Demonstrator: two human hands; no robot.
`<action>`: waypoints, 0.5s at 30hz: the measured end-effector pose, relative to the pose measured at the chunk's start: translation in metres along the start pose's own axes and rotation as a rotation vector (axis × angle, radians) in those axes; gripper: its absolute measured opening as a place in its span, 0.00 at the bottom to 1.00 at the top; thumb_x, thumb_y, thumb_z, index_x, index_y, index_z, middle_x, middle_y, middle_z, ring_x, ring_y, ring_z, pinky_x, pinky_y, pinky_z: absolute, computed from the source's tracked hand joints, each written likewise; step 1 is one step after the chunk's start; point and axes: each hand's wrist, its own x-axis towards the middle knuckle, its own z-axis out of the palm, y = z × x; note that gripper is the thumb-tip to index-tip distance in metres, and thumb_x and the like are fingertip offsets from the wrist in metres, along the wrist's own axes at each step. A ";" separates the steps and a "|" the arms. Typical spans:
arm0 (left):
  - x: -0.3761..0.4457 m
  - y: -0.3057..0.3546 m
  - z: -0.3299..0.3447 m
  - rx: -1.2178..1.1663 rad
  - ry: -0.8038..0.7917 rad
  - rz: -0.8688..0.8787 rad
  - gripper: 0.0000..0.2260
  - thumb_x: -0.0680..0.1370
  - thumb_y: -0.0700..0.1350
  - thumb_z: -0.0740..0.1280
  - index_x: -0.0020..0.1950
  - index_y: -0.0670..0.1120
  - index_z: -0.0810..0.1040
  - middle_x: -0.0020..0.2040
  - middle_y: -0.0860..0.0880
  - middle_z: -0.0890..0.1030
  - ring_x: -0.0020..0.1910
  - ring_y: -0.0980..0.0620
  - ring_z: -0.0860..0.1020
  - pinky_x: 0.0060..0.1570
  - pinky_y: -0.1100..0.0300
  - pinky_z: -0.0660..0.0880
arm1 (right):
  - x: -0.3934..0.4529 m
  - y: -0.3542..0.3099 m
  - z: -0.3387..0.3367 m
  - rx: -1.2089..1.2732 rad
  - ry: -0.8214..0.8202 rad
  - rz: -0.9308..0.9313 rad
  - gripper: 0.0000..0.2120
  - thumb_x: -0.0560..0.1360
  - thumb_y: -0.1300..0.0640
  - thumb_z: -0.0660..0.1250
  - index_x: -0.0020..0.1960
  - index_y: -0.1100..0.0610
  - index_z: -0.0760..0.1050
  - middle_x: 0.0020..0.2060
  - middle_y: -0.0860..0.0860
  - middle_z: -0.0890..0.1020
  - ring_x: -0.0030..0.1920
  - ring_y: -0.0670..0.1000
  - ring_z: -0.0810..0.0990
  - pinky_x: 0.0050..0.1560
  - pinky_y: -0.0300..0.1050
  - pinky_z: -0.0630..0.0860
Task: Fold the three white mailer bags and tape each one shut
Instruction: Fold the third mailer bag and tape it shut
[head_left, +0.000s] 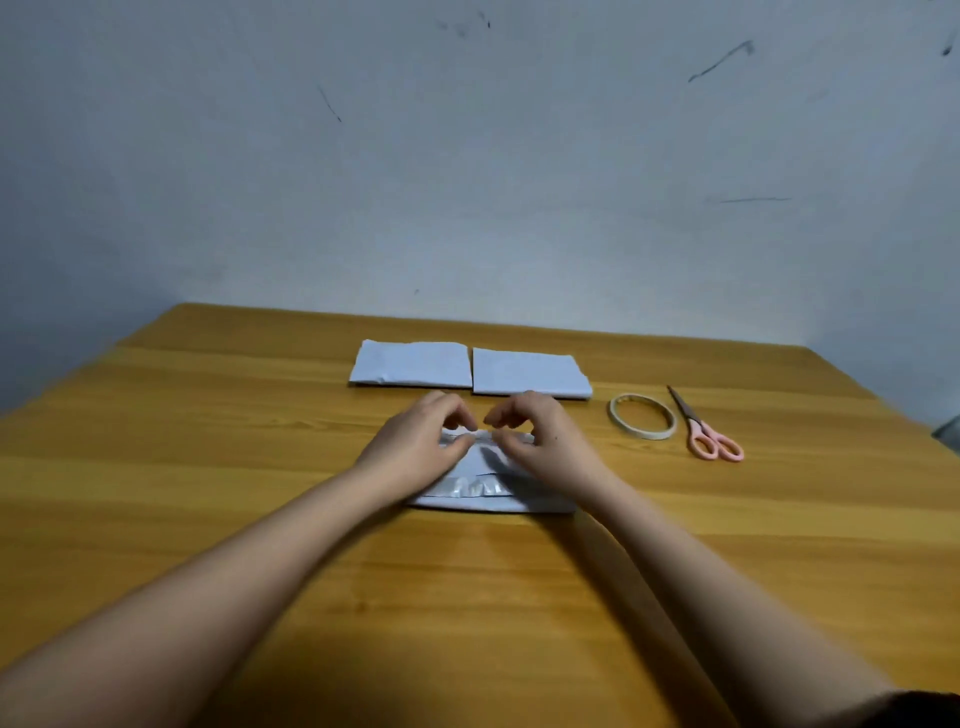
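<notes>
Head view: both hands' fingers (470, 422) on unlabelled mailer bag (488, 493)

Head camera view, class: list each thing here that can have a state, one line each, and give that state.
Left folded white plastic mailer bag: folded, flat, untouched.
Right folded white plastic mailer bag: folded, flat, untouched.
Near white plastic mailer bag: partly folded, under both hands.
Left hand: fingers curled, pinching its far edge.
Right hand: likewise pinching.
Ring-shaped roll of pale tape: lying flat.
Pink-handled scissors: closed, lying flat.
</notes>
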 end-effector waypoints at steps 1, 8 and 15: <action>-0.001 -0.006 -0.002 0.004 -0.025 0.013 0.04 0.76 0.46 0.67 0.48 0.55 0.74 0.50 0.58 0.73 0.52 0.58 0.75 0.53 0.57 0.72 | -0.001 0.004 0.003 -0.074 -0.059 -0.024 0.09 0.71 0.52 0.67 0.51 0.50 0.78 0.47 0.46 0.78 0.52 0.49 0.75 0.54 0.46 0.71; -0.009 -0.034 -0.009 -0.067 -0.157 0.075 0.07 0.76 0.43 0.67 0.53 0.53 0.77 0.52 0.60 0.75 0.54 0.66 0.74 0.58 0.66 0.71 | -0.017 0.010 0.001 -0.334 -0.215 -0.175 0.27 0.69 0.40 0.67 0.66 0.45 0.68 0.61 0.43 0.72 0.63 0.45 0.67 0.62 0.46 0.64; -0.010 -0.042 -0.009 -0.114 -0.147 0.060 0.08 0.77 0.43 0.68 0.53 0.55 0.76 0.53 0.61 0.76 0.55 0.68 0.74 0.55 0.68 0.71 | -0.021 0.013 0.004 -0.503 -0.077 -0.372 0.22 0.69 0.44 0.65 0.61 0.50 0.71 0.53 0.46 0.78 0.54 0.48 0.75 0.53 0.42 0.65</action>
